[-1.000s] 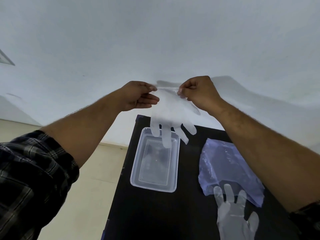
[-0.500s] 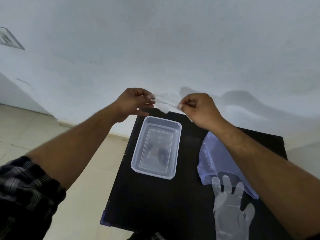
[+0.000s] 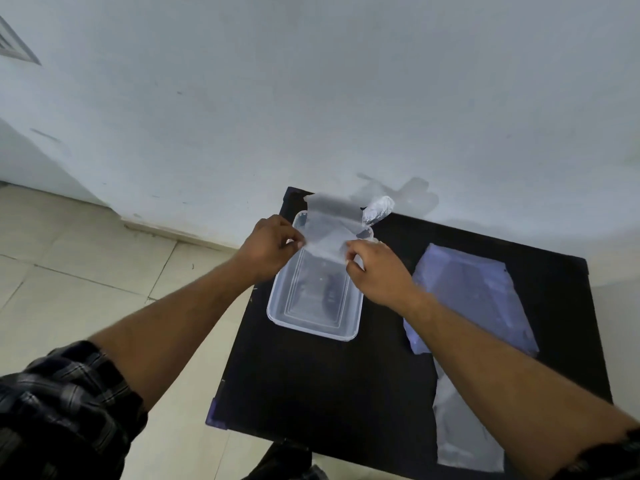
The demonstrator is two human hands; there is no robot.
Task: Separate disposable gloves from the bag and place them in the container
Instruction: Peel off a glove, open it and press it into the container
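**Inspector:** Head view. Left hand (image 3: 268, 245) and right hand (image 3: 375, 271) each pinch an edge of one clear disposable glove (image 3: 329, 233), fingers closed on the film. The glove is stretched between them above the far end of the clear rectangular container (image 3: 277, 308), its far part hanging past the rim toward the wall. The blue-tinted bag (image 3: 485, 292) lies flat on the black bench (image 3: 311, 382), right of the container. More clear film, likely another glove (image 3: 464, 431), lies near the bench's front edge.

**Assessor:** Recommended handling?

**Inspector:** Draw both hands back and lower them, so the overhanging part comes inside the rim. Release both pinches together; thin film tends to cling.
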